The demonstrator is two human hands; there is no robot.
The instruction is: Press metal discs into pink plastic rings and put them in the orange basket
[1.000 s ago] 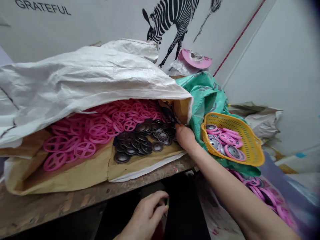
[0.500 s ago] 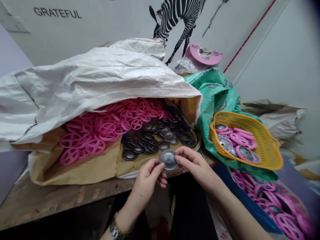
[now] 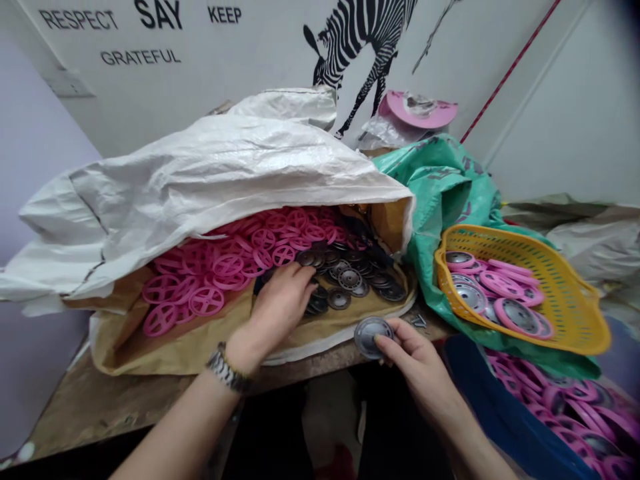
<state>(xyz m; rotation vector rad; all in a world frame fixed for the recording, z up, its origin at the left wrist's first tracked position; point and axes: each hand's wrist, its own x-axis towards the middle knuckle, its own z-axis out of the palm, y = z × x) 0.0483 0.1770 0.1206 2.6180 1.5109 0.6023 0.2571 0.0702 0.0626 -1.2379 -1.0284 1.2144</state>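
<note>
My right hand pinches a grey round wheel disc between thumb and fingers, in front of the table edge. My left hand, with a watch on the wrist, reaches over a pile of dark wheel discs inside the opened sack. Its fingers extend down onto the discs; the tips are partly hidden, and I see nothing held in them. Left of the dark discs, pink spoked wheel rings fill the sack.
A white sack lies on the wooden table, its mouth facing me. To the right, a yellow basket holds pink rings with grey discs, resting on a green sack. More pink wheels lie below it.
My left hand has let go of the grey disc and moved up and left to the dark pile. My right hand keeps the disc, now slightly lower and farther right. The view has shifted.
</note>
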